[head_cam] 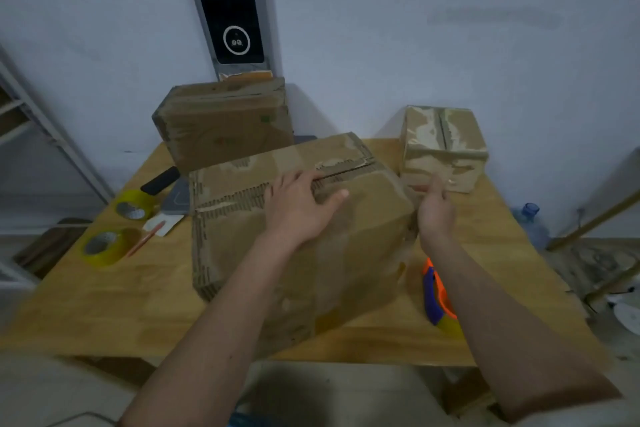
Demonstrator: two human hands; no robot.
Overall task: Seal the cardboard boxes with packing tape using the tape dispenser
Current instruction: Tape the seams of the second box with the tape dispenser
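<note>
A wooden table (104,305) stands against a pale wall, and on its middle sits the big box (298,229), flaps closed, its top torn to bare corrugation along the seam. The left hand (301,204) lies flat on that top, fingers spread and fairly straight, thumb out to the right, pressing by the seam. The right hand (437,210) is at the box's right edge, fingers curled against the side wall (whether it grips the cardboard or only touches it is hard to tell, as the frame is blurred there).

The dispenser (437,298), orange and blue with a yellow roll, lies on the table just right of the box, partly hidden under the right forearm. A small box (445,149) stands at the far right, near the right hand. A third box (225,125) stands behind the big one, against the wall. To the left lie two tape rolls (114,229), an orange pen (145,238) on a white scrap, and a black object (160,180) too dim to name.
</note>
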